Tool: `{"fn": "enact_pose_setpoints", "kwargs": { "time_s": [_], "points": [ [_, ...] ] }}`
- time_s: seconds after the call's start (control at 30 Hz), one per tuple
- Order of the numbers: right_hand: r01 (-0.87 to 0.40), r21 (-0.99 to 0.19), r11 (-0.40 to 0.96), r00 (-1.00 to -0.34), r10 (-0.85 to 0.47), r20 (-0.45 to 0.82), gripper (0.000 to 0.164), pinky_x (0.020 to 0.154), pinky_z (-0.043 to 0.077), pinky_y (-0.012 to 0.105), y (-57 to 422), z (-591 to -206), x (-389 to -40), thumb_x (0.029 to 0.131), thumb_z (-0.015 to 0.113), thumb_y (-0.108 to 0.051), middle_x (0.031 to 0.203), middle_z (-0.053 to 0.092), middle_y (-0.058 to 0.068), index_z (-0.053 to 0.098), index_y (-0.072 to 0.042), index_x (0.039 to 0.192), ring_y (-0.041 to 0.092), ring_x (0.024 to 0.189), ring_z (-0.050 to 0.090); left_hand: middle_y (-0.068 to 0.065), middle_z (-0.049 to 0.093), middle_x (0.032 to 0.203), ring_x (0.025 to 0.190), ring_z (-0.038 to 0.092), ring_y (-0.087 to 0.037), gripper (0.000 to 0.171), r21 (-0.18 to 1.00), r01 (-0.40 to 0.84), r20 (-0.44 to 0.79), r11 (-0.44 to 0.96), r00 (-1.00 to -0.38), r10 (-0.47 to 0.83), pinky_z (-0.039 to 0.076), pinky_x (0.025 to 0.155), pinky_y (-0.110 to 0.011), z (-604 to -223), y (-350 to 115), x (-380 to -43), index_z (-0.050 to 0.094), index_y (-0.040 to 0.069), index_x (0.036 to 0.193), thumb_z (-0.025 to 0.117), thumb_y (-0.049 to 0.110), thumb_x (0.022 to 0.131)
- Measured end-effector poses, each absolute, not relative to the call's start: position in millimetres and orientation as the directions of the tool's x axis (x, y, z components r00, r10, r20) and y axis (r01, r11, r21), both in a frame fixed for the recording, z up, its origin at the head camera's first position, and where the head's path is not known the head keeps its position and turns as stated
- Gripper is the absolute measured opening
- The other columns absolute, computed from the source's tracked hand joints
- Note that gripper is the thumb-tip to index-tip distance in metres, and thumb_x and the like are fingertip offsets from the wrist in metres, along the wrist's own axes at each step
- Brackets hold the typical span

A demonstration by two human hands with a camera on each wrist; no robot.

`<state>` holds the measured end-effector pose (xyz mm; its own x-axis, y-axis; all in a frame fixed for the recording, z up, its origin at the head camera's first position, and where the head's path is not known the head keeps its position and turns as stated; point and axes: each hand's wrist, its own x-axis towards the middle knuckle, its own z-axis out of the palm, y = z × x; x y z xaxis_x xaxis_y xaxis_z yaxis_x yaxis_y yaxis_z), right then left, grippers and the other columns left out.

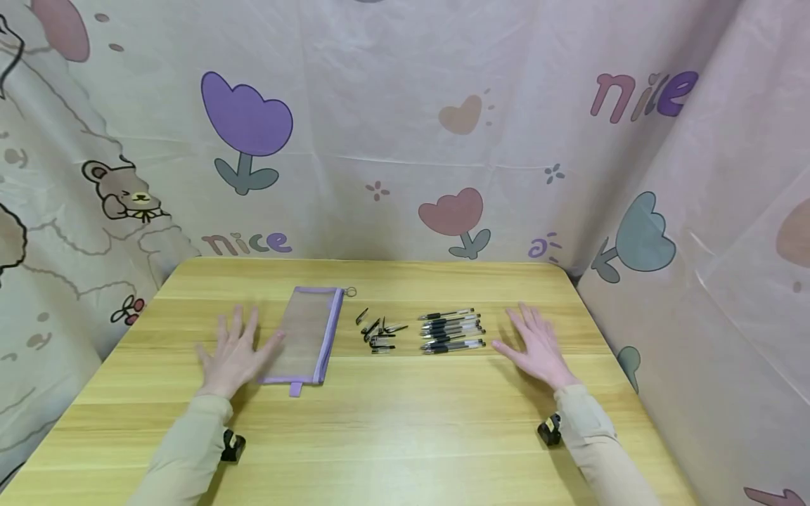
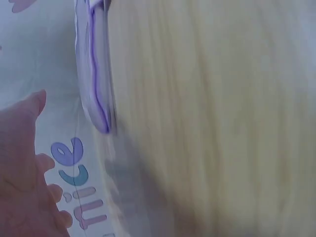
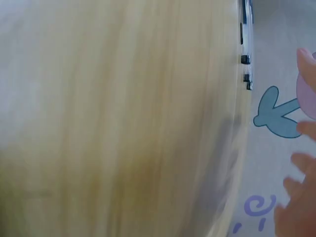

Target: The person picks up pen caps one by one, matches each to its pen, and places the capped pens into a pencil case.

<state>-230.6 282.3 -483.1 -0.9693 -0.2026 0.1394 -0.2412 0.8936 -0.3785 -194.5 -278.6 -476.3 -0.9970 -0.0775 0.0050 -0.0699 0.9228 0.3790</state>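
Note:
My left hand (image 1: 232,357) is spread with its fingers apart at the left side of a mesh zip pouch (image 1: 306,330) with purple edging; the thumb overlaps the pouch in the head view. On the right, my right hand (image 1: 534,349) is spread too, just right of a row of several gel pens (image 1: 452,330) whose dark grips point left. Between pouch and pens lies a loose cluster of small black pen caps (image 1: 382,343). Neither hand holds anything. In the left wrist view the pouch (image 2: 96,74) shows edge-on beyond the thumb.
Everything lies on a light wooden table (image 1: 392,436). A printed curtain (image 1: 367,126) hangs behind it and along both sides. Black wrist cameras sit under the left sleeve (image 1: 190,443) and the right sleeve (image 1: 595,429). A metal ring (image 1: 351,292) hangs at the pouch's zip end.

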Motion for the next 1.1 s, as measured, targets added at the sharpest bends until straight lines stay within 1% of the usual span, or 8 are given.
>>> {"fn": "enact_pose_setpoints", "kwargs": {
  "time_s": [0.17, 0.33, 0.5, 0.7, 0.8, 0.87, 0.97, 1.1],
  "points": [
    [-0.344, -0.497, 0.797, -0.939, -0.304, 0.163, 0.085, 0.121, 0.011, 0.069, 277, -486, -231, 0.088, 0.073, -0.045, 0.167, 0.018, 0.022, 0.035, -0.009, 0.156, 0.048, 0.153, 0.015, -0.020, -0.014, 0.167, 0.150, -0.004, -0.057, 0.087, 0.397, -0.006, 0.032, 0.918, -0.999, -0.021, -0.004, 0.106, -0.086, -476, -268, -196, -0.002, 0.016, 0.162, 0.034, 0.067, 0.100],
    [-0.398, -0.564, 0.723, -0.916, -0.349, 0.199, 0.077, 0.115, 0.022, 0.073, 272, -487, -230, 0.086, 0.078, -0.037, 0.163, 0.030, 0.021, 0.046, -0.007, 0.149, 0.046, 0.150, 0.026, -0.023, -0.005, 0.167, 0.151, 0.001, -0.057, 0.087, 0.446, 0.086, 0.102, 0.891, -0.994, 0.045, 0.001, 0.114, -0.079, -475, -260, -197, 0.007, 0.011, 0.162, 0.043, 0.061, 0.100],
    [-0.449, -0.589, 0.672, -0.892, -0.380, 0.246, 0.066, 0.112, 0.030, 0.071, 267, -489, -232, 0.084, 0.081, -0.027, 0.154, 0.046, 0.021, 0.056, -0.004, 0.141, 0.045, 0.142, 0.041, -0.026, 0.010, 0.166, 0.151, 0.010, -0.054, 0.083, 0.519, 0.192, 0.179, 0.833, -0.977, 0.114, 0.008, 0.119, -0.073, -476, -249, -199, 0.019, 0.008, 0.160, 0.056, 0.051, 0.099],
    [-0.477, -0.607, 0.636, -0.876, -0.400, 0.269, 0.056, 0.109, 0.034, 0.071, 259, -491, -235, 0.080, 0.083, -0.020, 0.137, 0.062, 0.021, 0.065, -0.003, 0.130, 0.043, 0.127, 0.057, -0.024, 0.030, 0.162, 0.149, 0.026, -0.051, 0.077, 0.641, 0.252, 0.213, 0.725, -0.966, 0.148, 0.021, 0.115, -0.073, -478, -234, -199, 0.037, 0.007, 0.154, 0.070, 0.039, 0.093],
    [-0.478, -0.633, 0.609, -0.874, -0.399, 0.276, 0.051, 0.108, 0.040, 0.066, 255, -493, -236, 0.078, 0.084, -0.017, 0.130, 0.067, 0.018, 0.068, -0.003, 0.124, 0.039, 0.120, 0.062, -0.024, 0.041, 0.156, 0.143, 0.038, -0.050, 0.073, 0.686, 0.274, 0.227, 0.674, -0.961, 0.159, 0.028, 0.113, -0.071, -480, -226, -199, 0.044, 0.005, 0.150, 0.074, 0.035, 0.091],
    [-0.463, -0.659, 0.592, -0.880, -0.394, 0.265, 0.048, 0.107, 0.045, 0.059, 253, -495, -237, 0.078, 0.085, -0.017, 0.126, 0.069, 0.015, 0.070, -0.004, 0.122, 0.035, 0.116, 0.064, -0.024, 0.047, 0.152, 0.140, 0.043, -0.049, 0.071, 0.710, 0.275, 0.234, 0.649, -0.960, 0.151, 0.032, 0.112, -0.069, -481, -221, -199, 0.047, 0.004, 0.148, 0.076, 0.034, 0.089],
    [-0.442, -0.690, 0.573, -0.888, -0.387, 0.247, 0.044, 0.103, 0.050, 0.050, 250, -497, -238, 0.078, 0.085, -0.016, 0.119, 0.071, 0.011, 0.072, -0.005, 0.118, 0.029, 0.110, 0.066, -0.024, 0.051, 0.148, 0.138, 0.046, -0.048, 0.068, 0.746, 0.247, 0.219, 0.618, -0.968, 0.123, 0.033, 0.111, -0.069, -483, -214, -198, 0.052, 0.005, 0.144, 0.077, 0.034, 0.088],
    [-0.408, -0.716, 0.566, -0.901, -0.376, 0.216, 0.039, 0.101, 0.052, 0.046, 246, -497, -239, 0.079, 0.084, -0.013, 0.113, 0.072, 0.009, 0.073, -0.004, 0.115, 0.026, 0.104, 0.067, -0.020, 0.056, 0.146, 0.138, 0.047, -0.047, 0.065, 0.781, 0.218, 0.199, 0.586, -0.975, 0.099, 0.033, 0.111, -0.069, -484, -206, -196, 0.056, 0.007, 0.141, 0.079, 0.033, 0.087]
  ]
}}
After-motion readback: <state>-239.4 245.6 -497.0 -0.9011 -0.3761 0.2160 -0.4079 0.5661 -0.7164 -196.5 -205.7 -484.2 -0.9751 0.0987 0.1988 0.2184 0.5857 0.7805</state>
